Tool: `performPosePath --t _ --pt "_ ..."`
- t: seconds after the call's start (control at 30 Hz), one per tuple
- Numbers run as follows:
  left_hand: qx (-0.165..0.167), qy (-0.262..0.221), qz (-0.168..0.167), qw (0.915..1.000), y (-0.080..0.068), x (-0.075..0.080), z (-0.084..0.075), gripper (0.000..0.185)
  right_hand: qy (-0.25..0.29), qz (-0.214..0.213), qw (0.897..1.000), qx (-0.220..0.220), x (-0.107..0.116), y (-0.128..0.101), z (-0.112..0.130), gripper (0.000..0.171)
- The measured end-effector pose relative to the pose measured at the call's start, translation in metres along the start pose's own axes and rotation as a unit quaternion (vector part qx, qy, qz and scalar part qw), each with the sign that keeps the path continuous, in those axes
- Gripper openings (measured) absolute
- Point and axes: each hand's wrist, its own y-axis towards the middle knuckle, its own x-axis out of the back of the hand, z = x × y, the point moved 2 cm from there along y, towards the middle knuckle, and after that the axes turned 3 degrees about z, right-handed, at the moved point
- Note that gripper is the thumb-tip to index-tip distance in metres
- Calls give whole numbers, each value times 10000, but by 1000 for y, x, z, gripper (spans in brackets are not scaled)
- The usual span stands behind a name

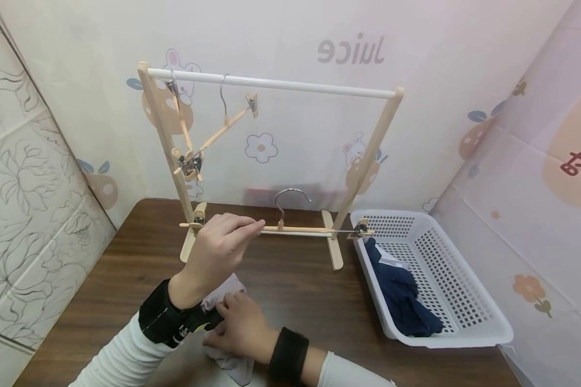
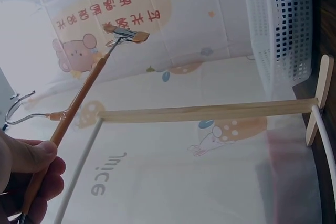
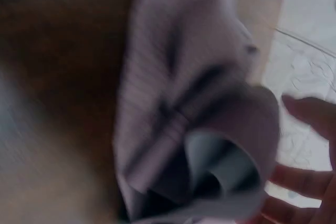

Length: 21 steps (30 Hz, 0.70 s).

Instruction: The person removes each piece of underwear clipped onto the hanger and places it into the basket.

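My left hand [image 1: 218, 250] grips the wooden bar of a clip hanger [image 1: 297, 229] near its left end, holding it roughly level in front of the rack. The hanger's metal hook points up, and a clip [image 2: 128, 35] sits at its far end. Below the left wrist lies a pale mauve cloth garment [image 3: 178, 77], crumpled and partly hidden by my arms. My right hand [image 1: 244, 328] is over it. In the blurred right wrist view, the right hand's fingers [image 3: 302, 182] reach to the garment's edge while another digit stands apart from it.
A wooden rack with a white top rod [image 1: 271, 83] stands at the back of the brown table [image 1: 310, 306]. Two more clip hangers [image 1: 225, 126] hang at its left end. On the right, a white plastic basket [image 1: 465, 279] contains dark navy cloth [image 1: 402, 295]. Patterned walls stand close around.
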Motion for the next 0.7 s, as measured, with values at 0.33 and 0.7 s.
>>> performPosePath --t 0.33,0.7 --pt "-45 -81 64 9999 -5 -3 1 19 -1411 554 9873 -483 -23 1 11 22" --pt "-136 -23 -104 9999 -3 2 10 14 1968 -882 9613 -1716 44 15 -73 6"
